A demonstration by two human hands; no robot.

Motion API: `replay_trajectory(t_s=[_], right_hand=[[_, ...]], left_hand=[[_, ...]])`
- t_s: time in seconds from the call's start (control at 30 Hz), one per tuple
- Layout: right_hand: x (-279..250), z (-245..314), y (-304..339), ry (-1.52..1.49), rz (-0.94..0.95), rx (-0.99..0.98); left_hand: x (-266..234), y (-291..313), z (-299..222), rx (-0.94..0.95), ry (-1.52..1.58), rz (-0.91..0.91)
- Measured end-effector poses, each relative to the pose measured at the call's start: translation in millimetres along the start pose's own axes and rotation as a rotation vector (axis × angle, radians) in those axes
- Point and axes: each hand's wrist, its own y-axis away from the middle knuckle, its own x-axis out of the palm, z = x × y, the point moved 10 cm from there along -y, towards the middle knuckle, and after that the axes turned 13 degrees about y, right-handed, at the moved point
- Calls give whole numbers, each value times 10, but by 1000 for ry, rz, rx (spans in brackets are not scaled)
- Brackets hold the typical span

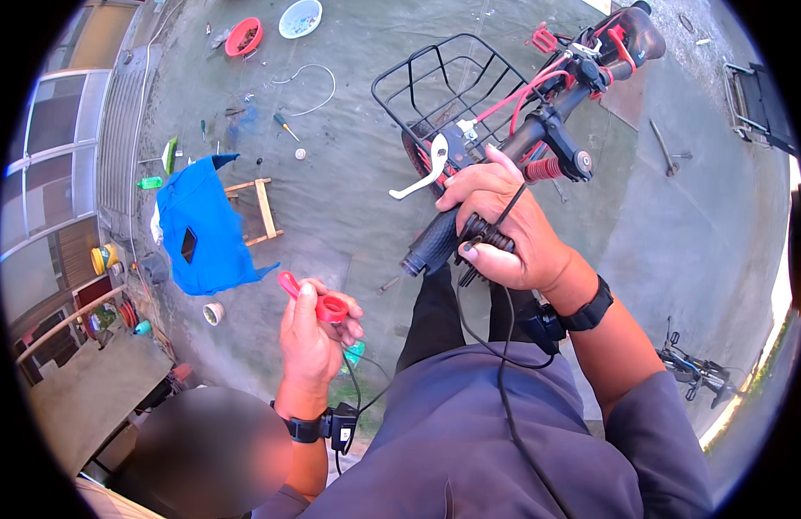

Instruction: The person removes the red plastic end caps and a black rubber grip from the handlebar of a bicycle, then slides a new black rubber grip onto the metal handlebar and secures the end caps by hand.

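My left hand (312, 333) pinches a small red ring-shaped part with a lever-like tab (331, 309). My right hand (509, 221) is closed at the bicycle handlebar, its fingers lying over the bar just above the black textured handlebar grip (433, 242). Between thumb and fingers it holds a black ribbed part (480, 233), partly hidden, pressed close to the bar. A white brake lever (431, 173) sticks out left of the bar. Beyond it are the black wire basket (448, 78) and a red ribbed piece (543, 169) near the stem.
On the left ground lie a blue cloth with a phone (201, 225), a wooden frame (262, 212), a screwdriver (286, 127) and a white cup (213, 313). Red (243, 37) and white (300, 18) basins stand far off. A wrench (664, 147) lies right; another bicycle (699, 368) is lower right. A blurred shape (210, 450) is lower left.
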Motion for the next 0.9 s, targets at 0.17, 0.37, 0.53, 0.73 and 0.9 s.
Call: replay_trajectory(t_s=[0.17, 0.37, 0.53, 0.73, 0.9], right_hand=[[-6, 14, -22, 29, 7, 6], [-2, 34, -34, 42, 25, 5], [-1, 26, -40, 52, 13, 22], [-1, 37, -54, 48, 16, 43], [-9, 61, -73, 36, 18, 47]], left_hand=[[166, 86, 134, -43, 133, 137], [314, 161, 128, -29, 287, 253], [398, 195, 84, -3, 318, 307], [425, 230, 18, 56, 251, 280], [434, 232, -3, 62, 262, 315]])
